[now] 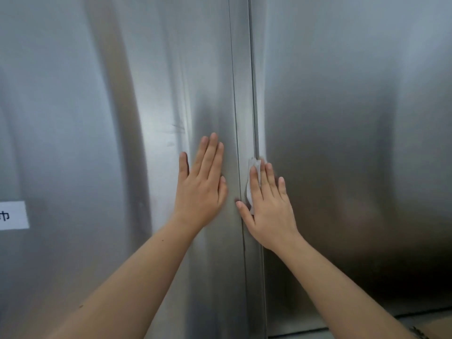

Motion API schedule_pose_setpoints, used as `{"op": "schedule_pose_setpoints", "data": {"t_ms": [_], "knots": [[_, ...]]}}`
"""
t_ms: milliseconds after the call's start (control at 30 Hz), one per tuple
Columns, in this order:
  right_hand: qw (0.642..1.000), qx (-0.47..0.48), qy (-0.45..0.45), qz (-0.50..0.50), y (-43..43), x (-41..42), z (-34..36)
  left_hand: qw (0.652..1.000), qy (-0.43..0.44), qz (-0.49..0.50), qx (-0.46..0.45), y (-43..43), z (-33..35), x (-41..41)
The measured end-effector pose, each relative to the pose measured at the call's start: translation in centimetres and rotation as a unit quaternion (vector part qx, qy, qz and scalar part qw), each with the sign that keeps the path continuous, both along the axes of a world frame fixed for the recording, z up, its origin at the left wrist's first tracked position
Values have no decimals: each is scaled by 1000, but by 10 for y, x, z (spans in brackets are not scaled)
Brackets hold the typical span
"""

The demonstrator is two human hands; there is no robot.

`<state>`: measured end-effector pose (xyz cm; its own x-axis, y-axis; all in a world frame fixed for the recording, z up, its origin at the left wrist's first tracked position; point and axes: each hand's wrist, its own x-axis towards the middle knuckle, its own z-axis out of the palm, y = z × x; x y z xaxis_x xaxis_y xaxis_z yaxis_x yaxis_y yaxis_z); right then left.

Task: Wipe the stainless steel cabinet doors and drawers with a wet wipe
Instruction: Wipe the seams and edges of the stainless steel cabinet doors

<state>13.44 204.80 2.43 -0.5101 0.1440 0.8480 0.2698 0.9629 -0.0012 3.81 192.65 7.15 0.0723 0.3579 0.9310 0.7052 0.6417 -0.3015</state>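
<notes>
Forearms (137,277) end in straight fingers (269,178); right hand (269,209) presses wet wipe (253,165) beneath them; left hand (200,192) braces door (97,118); best to follow the seam (242,69) evenly.

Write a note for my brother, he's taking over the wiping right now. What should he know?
Left hand: flat on the left door, fingers straight, holding nothing.
Right hand: flat, pressing the wet wipe onto the middle strip between the doors.
Done: cannot tell which parts are wiped.
Left: probably the rest of the strip, then the left door around the white label, and the right door. No drawers are in view.
</notes>
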Motion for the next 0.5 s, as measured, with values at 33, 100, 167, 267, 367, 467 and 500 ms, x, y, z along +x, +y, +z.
{"op": "schedule_pose_setpoints", "data": {"t_ms": [33,100,167,267,367,467,500], "knots": [[1000,2,3,-2,1,-1,8,1000,-2,-1,2,0,7,0],[1000,11,9,-6,3,-3,25,1000,-3,-3,6,-1,21,0],[1000,26,9,-13,5,-4,42,1000,6,-1,6,-2,34,-1],[998,49,10,-29,8,-6,66,1000,18,-7,6,-4,53,-4],[998,59,12,-34,9,-7,89,1000,23,-13,7,-5,68,-6],[997,66,14,-42,10,-7,110,999,33,-16,5,-2,83,-8],[996,69,13,-50,10,-7,116,999,36,-18,6,0,88,-9]]}}
